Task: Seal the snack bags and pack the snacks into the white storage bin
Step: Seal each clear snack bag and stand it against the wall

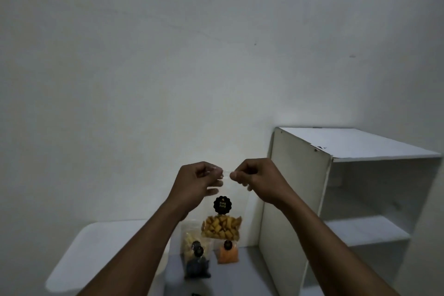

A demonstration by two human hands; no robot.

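Note:
A clear snack bag point(222, 223) with yellow-brown pieces at its bottom and a black round sticker hangs in the air in front of the wall. My left hand point(197, 184) pinches the bag's top edge on the left. My right hand point(254, 179) pinches the same edge on the right. Below on the floor stand other snack bags: one with pale pieces point(188, 241), one with dark contents point(198, 267) and one with orange contents point(227, 253). The white storage bin point(96, 247) lies at the lower left, partly behind my left forearm.
A white shelf unit point(348, 187) with open compartments stands on the right, close to my right arm. A plain white wall fills the view above. A small dark object point(195, 294) shows at the bottom edge.

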